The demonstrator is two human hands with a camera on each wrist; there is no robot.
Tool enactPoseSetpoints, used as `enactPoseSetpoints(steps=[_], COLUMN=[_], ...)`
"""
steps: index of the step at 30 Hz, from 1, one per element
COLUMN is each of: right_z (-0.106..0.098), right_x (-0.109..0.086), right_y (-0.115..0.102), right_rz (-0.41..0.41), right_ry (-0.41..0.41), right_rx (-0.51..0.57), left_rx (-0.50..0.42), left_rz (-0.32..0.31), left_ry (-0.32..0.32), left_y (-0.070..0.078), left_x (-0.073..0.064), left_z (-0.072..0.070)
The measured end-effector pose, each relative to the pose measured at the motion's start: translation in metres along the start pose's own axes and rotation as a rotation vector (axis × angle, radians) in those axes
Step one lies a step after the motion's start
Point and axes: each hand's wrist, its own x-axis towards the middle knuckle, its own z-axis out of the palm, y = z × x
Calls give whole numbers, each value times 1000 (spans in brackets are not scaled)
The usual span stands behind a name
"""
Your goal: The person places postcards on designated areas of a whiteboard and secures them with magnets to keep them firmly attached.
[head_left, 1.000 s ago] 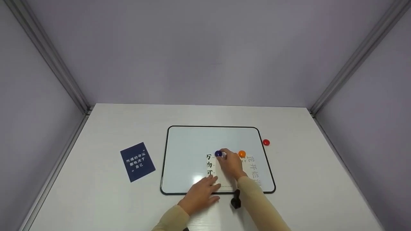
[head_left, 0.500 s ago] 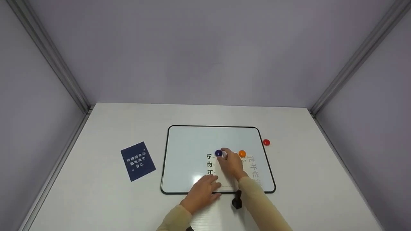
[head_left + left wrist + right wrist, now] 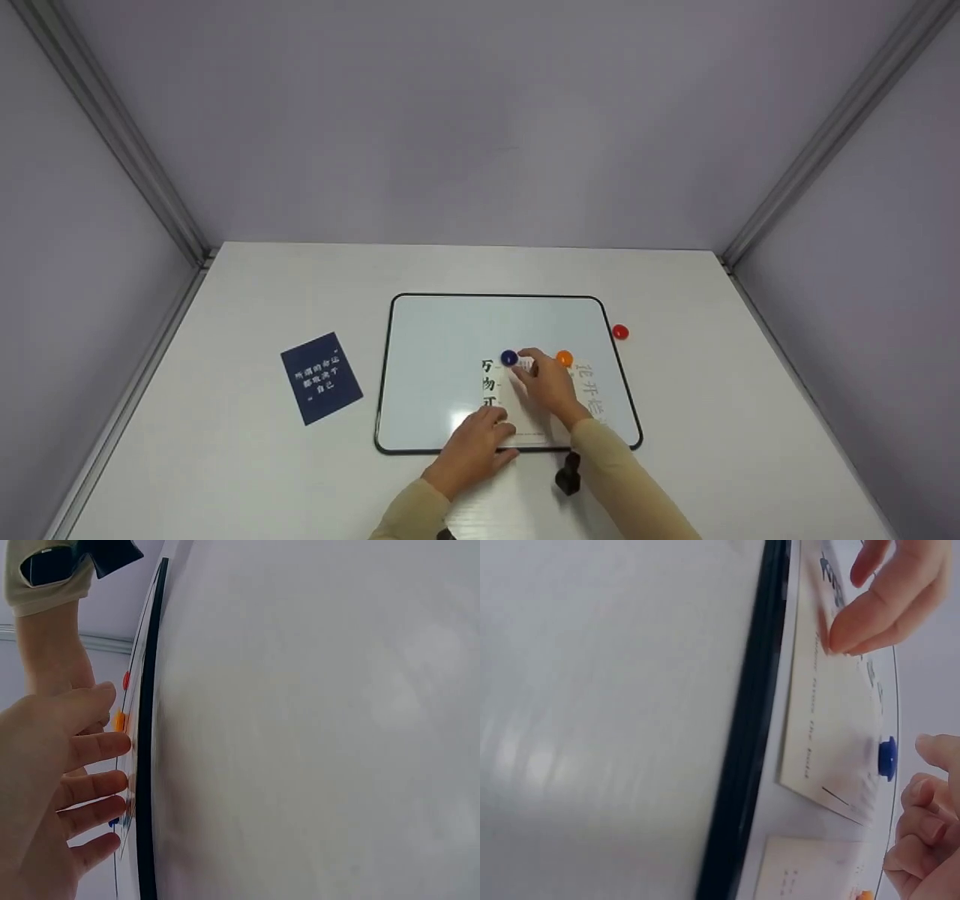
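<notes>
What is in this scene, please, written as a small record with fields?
Left hand: over lower left of black-lettered card
Right hand: beside blue magnet, not gripping it
Blue magnet: at top edge of black-lettered card
Orange magnet: at top edge of grey-lettered card
Red magnet: at right edge of whiteboard
Dark blue card: on table, left of whiteboard

The person wears pale beige sleeves: the left sleeve (image 3: 414, 510) and the right sleeve (image 3: 630, 484) have the same plain cloth, which ends in a cuff. A black device (image 3: 568, 478) of angular shape is on the right sleeve. At the left sleeve, by the near edge, a small black piece (image 3: 445, 534) is partly visible.
</notes>
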Motion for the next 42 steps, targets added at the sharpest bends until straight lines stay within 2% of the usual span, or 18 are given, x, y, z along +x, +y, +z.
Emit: enactPoseSetpoints(steps=[4, 8, 12, 17, 23, 25, 31, 35, 42], right_z=[-7, -15, -22, -30, -38, -41, -46, -49, -54], right_x=[-3, -9, -18, -31, -43, -46, -58, -66, -75], right_y=[2, 6, 12, 20, 30, 34, 44, 51, 65], right_rz=[-20, -44, -78, -86, -84, -85, -109, -131, -119], right_ry=[-13, -11, -3, -20, -37, -34, 18, 56, 52], right_rx=[18, 44, 50, 57, 49, 39, -19, -50, -62], left_rx=[14, 27, 19, -11, -27, -31, -85, -99, -120], left_rz=[26, 63, 65, 31, -35, -42, -71, -116, -210], left_ry=[29, 89, 118, 131, 115, 134, 203, 197, 217], left_y=[-3, -6, -10, -16, -21, -24, -33, -39, -47], left_x=[-3, -6, -9, -14, -19, -20, -24, -27, -33], left_z=[1, 1, -2, -7, -13, -14, -16, -20, -26])
